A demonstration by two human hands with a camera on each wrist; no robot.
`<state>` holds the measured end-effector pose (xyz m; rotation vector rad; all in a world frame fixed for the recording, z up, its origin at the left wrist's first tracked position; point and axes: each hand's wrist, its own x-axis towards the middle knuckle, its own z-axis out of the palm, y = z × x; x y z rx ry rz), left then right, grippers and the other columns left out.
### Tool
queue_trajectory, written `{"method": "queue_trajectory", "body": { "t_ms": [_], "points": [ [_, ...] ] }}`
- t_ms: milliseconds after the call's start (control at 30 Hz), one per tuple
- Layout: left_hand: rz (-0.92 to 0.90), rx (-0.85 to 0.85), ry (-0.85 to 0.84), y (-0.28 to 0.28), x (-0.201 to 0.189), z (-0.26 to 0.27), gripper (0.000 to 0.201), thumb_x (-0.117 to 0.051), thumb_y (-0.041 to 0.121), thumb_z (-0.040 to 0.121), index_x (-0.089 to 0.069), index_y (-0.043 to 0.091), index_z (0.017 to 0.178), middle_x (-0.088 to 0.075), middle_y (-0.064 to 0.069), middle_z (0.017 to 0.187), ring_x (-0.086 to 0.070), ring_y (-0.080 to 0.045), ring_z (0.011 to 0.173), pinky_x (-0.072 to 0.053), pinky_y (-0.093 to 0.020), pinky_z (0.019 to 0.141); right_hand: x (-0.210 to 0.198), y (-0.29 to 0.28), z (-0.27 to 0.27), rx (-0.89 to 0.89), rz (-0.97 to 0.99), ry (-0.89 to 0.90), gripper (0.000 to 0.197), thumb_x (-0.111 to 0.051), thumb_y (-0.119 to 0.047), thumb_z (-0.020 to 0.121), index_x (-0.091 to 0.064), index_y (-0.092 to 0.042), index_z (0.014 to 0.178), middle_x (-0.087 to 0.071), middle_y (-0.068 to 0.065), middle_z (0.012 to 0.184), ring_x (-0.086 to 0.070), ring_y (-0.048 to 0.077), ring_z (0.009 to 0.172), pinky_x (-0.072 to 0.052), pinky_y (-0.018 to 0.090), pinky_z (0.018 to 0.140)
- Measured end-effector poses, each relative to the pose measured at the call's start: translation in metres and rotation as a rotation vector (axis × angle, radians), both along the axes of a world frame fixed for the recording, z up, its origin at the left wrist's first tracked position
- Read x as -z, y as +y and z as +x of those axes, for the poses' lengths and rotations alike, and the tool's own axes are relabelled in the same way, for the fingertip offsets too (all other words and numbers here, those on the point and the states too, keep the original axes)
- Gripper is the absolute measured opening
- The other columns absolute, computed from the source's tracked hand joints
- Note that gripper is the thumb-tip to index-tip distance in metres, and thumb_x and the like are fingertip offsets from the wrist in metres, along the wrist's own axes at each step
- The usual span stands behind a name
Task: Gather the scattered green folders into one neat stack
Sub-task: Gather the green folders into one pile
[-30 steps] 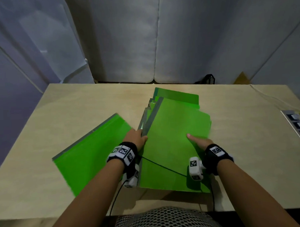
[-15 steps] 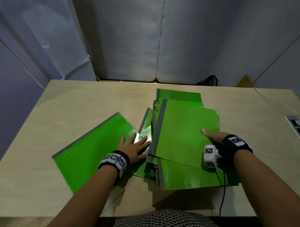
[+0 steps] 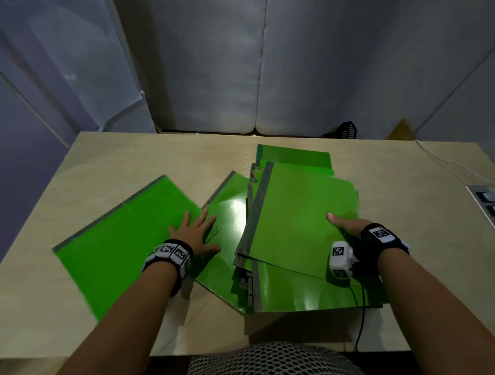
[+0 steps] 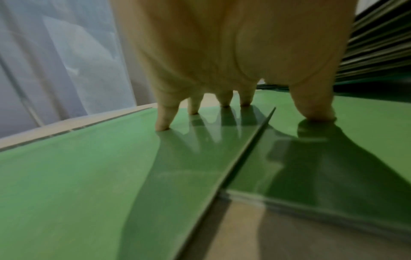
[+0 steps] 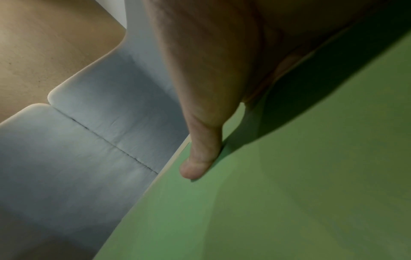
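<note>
A pile of green folders (image 3: 298, 227) lies mid-table, roughly squared, its near edge raised off the wood. My right hand (image 3: 347, 228) holds its right edge: the thumb (image 5: 198, 158) lies on the top folder (image 5: 289, 193), and the fingers are hidden below. A loose green folder (image 3: 116, 248) lies angled at the left. Another folder (image 3: 230, 213) sticks out from under the pile. My left hand (image 3: 196, 231) rests flat and spread on both; its fingertips (image 4: 163, 121) press the loose folder (image 4: 77, 167), and its thumb touches the other (image 4: 355, 149).
The wooden table (image 3: 127, 163) backs onto grey padded panels (image 3: 264, 60). A switch panel (image 3: 494, 206) and a white cable (image 3: 450, 163) sit at the right edge. A black wrist-camera cable (image 3: 285, 270) crosses the pile. A mesh seat (image 3: 275, 363) is below the near edge.
My left hand left the pile's left edge and moved left, flattening onto the loose folder. My right hand slid to the pile's right edge, and the pile shifted right, uncovering a second folder.
</note>
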<state>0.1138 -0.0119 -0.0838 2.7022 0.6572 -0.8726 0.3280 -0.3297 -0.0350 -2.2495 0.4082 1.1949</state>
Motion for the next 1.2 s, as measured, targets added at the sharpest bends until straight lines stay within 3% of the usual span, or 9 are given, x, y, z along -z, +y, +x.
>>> {"method": "queue_trajectory", "body": {
  "t_ms": [233, 400, 533, 633, 800, 900, 1000, 1133, 1200],
  "points": [
    [-0.114, 0.038, -0.170, -0.034, -0.009, 0.009, 0.085, -0.054, 0.035, 0.093, 0.005, 0.024, 0.154, 0.004, -0.006, 0.162, -0.023, -0.030, 0.145, -0.033, -0.048, 0.112, -0.008, 0.008, -0.013, 0.000, -0.013, 0.008, 0.105, -0.060, -0.072, 0.069, -0.032, -0.004, 0.144, -0.041, 0.026, 0.144, -0.052, 0.041, 0.122, -0.041, 0.055, 0.103],
    [-0.409, -0.207, -0.406, -0.046, -0.026, 0.030, 0.058, -0.047, 0.020, 0.098, -0.023, 0.015, 0.151, -0.039, -0.014, 0.150, -0.044, -0.026, 0.135, -0.036, -0.034, 0.107, -0.010, 0.008, -0.013, 0.000, -0.009, -0.028, 0.102, -0.060, -0.070, 0.072, -0.035, -0.002, 0.143, -0.041, 0.026, 0.144, -0.051, 0.042, 0.122, -0.040, 0.055, 0.104],
    [-0.048, -0.289, -0.323, 0.022, -0.031, 0.026, 0.068, -0.065, 0.026, 0.087, -0.033, 0.012, 0.145, -0.040, -0.014, 0.147, -0.043, -0.029, 0.133, -0.037, -0.042, 0.109, -0.012, 0.008, -0.020, 0.024, 0.008, -0.021, 0.096, -0.061, -0.065, 0.076, -0.034, -0.002, 0.144, -0.041, 0.025, 0.144, -0.050, 0.043, 0.123, -0.039, 0.055, 0.104],
    [0.183, -0.407, -0.072, 0.080, -0.025, 0.011, 0.093, -0.076, 0.043, 0.074, -0.028, 0.009, 0.146, -0.034, -0.016, 0.149, -0.032, -0.035, 0.138, -0.030, -0.052, 0.111, -0.011, 0.010, -0.022, 0.013, -0.023, -0.027, 0.096, -0.058, -0.068, 0.076, -0.033, -0.006, 0.145, -0.037, 0.024, 0.147, -0.047, 0.043, 0.125, -0.039, 0.055, 0.104],
    [0.198, -0.417, 0.074, 0.102, -0.017, 0.000, 0.113, -0.075, 0.067, 0.058, -0.031, 0.006, 0.142, -0.037, -0.018, 0.144, -0.034, -0.037, 0.135, -0.033, -0.053, 0.108, -0.006, 0.008, -0.019, 0.030, -0.056, -0.005, 0.102, -0.060, -0.074, 0.069, -0.039, -0.005, 0.141, -0.045, 0.026, 0.140, -0.053, 0.042, 0.112, -0.044, 0.054, 0.098],
    [0.001, -0.474, 0.121, 0.091, -0.012, 0.004, 0.127, -0.078, 0.071, 0.042, -0.034, 0.005, 0.141, -0.045, -0.019, 0.141, -0.047, -0.037, 0.127, -0.043, -0.049, 0.102, -0.006, 0.009, -0.019, 0.058, -0.060, 0.001, 0.103, -0.061, -0.073, 0.069, -0.037, -0.005, 0.142, -0.043, 0.026, 0.142, -0.052, 0.043, 0.113, -0.043, 0.055, 0.098],
    [0.019, -0.470, 0.006, 0.069, -0.013, 0.016, 0.112, -0.079, 0.070, 0.045, -0.047, 0.003, 0.128, -0.058, -0.018, 0.125, -0.057, -0.036, 0.114, -0.052, -0.044, 0.093, -0.006, 0.009, -0.018, 0.044, -0.085, -0.004, 0.101, -0.059, -0.072, 0.072, -0.037, -0.005, 0.143, -0.042, 0.026, 0.143, -0.051, 0.043, 0.116, -0.042, 0.054, 0.100],
    [-0.056, -0.518, -0.011, 0.023, -0.018, 0.028, 0.129, -0.083, 0.059, 0.054, -0.017, 0.004, 0.150, -0.021, -0.019, 0.154, -0.028, -0.038, 0.140, -0.037, -0.048, 0.109, -0.005, 0.010, -0.018, 0.057, -0.094, -0.003, 0.100, -0.059, -0.072, 0.072, -0.036, -0.005, 0.143, -0.042, 0.025, 0.143, -0.051, 0.042, 0.117, -0.043, 0.052, 0.100],
    [-0.068, -0.542, -0.033, 0.008, -0.017, 0.032, 0.127, -0.086, 0.051, 0.057, -0.014, 0.004, 0.150, -0.022, -0.018, 0.153, -0.026, -0.037, 0.141, -0.036, -0.047, 0.110, -0.004, 0.009, -0.018, 0.060, -0.095, -0.012, 0.102, -0.060, -0.072, 0.071, -0.036, -0.005, 0.143, -0.042, 0.025, 0.144, -0.051, 0.043, 0.117, -0.043, 0.051, 0.099]
  ]
}}
